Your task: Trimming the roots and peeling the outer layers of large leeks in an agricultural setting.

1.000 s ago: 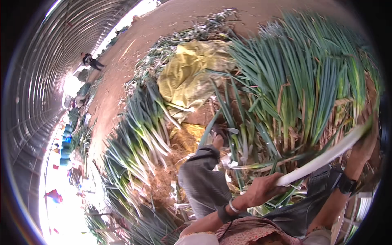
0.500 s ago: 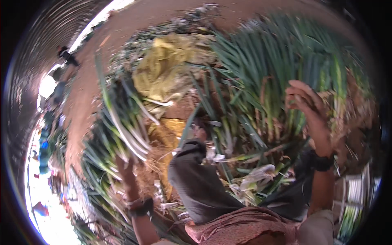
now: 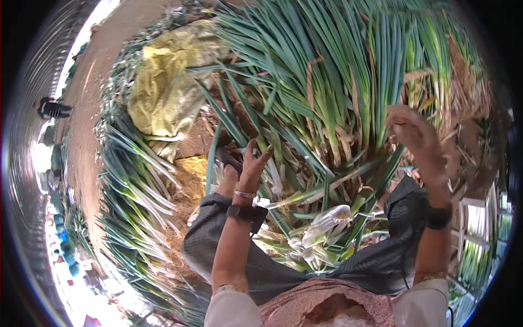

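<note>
My left hand [image 3: 254, 170] is over my bent left leg, near the middle of the view. Its fingers are spread apart, and nothing shows in them. Beneath its fingertips lie loose green-onion stalks [image 3: 272, 169]. Further right, my right hand [image 3: 415, 133] hovers at the right side of a big heap of untrimmed green onions [image 3: 327, 82]. Its fingers are loosely curved with a gap between them, and I see nothing held. On the left, cleaned green onions [image 3: 139, 191] with white stems lie in a long row.
A yellow woven sack [image 3: 169, 82] lies crumpled beyond the row. Peeled onion skins [image 3: 321, 234] are piled between my legs. Dry straw-like debris [image 3: 463, 120] lies at the right, above a white rack [image 3: 473, 218]. A person [image 3: 53, 108] is far off on the dirt path at left.
My left hand has left the cleaned onions and moved right, over my left leg. The right hand stays near the heap. The view has shifted, and surroundings appear further left.
</note>
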Demonstrator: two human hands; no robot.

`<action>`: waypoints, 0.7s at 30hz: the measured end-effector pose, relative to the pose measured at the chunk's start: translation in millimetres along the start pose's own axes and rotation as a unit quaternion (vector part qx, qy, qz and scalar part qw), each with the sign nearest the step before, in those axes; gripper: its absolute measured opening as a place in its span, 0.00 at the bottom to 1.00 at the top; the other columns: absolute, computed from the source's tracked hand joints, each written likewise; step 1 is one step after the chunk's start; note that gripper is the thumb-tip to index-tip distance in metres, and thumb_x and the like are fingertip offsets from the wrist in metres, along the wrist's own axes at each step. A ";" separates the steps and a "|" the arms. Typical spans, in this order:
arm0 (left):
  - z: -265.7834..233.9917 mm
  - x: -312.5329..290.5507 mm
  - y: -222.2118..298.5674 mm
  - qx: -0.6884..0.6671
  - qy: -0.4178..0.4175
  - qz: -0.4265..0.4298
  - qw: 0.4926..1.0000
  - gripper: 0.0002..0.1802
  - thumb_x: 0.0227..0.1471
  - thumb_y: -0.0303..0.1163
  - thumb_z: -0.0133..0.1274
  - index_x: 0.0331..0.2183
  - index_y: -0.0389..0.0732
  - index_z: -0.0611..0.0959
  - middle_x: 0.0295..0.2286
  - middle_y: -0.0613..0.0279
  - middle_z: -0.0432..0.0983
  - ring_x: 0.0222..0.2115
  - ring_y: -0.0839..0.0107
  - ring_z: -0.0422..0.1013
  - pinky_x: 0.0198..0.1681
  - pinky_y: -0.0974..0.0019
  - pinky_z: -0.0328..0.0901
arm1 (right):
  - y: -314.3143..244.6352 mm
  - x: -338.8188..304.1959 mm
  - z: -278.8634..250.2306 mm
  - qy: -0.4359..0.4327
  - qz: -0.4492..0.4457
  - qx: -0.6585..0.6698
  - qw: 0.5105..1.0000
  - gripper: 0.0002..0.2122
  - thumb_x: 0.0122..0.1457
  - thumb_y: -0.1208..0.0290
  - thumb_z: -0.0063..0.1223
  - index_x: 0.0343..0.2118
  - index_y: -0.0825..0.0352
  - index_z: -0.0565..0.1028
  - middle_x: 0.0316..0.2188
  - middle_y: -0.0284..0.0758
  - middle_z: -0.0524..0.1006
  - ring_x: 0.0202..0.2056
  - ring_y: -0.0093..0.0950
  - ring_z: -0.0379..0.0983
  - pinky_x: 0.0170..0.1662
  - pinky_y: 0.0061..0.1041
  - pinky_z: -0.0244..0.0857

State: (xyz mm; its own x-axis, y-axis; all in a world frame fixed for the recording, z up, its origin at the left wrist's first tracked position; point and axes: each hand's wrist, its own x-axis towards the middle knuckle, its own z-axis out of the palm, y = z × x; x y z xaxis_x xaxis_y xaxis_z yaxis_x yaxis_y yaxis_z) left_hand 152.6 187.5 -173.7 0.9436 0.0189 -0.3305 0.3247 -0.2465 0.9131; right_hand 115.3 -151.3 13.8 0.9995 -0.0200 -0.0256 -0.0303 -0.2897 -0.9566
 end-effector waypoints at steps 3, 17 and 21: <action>0.9 15.8 -107.1 0.074 0.080 -0.104 0.989 0.53 0.32 0.50 0.62 0.52 0.29 0.55 0.50 0.43 0.55 0.51 0.54 0.55 0.54 0.63 0.48 | -3.8 -9.7 -32.7 0.006 0.016 -0.012 1.000 0.13 0.54 0.72 0.43 0.42 0.70 0.68 0.34 0.35 0.72 0.32 0.22 0.67 0.34 0.18 0.63; 92.5 -54.0 -150.0 0.124 0.069 0.006 0.990 0.18 0.39 0.19 0.48 0.38 0.37 0.74 0.30 0.61 0.71 0.30 0.67 0.68 0.34 0.72 0.63 | 49.1 -29.5 -41.2 0.059 0.157 0.034 0.985 0.15 0.54 0.72 0.46 0.45 0.69 0.67 0.34 0.33 0.71 0.35 0.19 0.67 0.40 0.19 0.63; 55.8 -97.2 -125.3 0.329 0.037 0.025 0.943 0.20 0.36 0.21 0.49 0.38 0.36 0.74 0.42 0.54 0.65 0.41 0.60 0.65 0.41 0.63 0.62 | 170.1 -87.0 35.0 0.388 0.353 0.159 0.836 0.18 0.54 0.65 0.46 0.46 0.67 0.66 0.39 0.34 0.71 0.40 0.27 0.67 0.43 0.24 0.59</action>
State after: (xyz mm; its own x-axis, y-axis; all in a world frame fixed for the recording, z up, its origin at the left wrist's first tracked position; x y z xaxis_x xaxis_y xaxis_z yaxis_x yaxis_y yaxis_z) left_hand 16.7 162.5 -269.4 0.9663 0.0526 -0.2521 0.1929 -0.7965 0.5730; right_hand 23.6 -165.4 -156.8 0.4201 -0.7302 -0.5388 -0.4824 0.3232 -0.8141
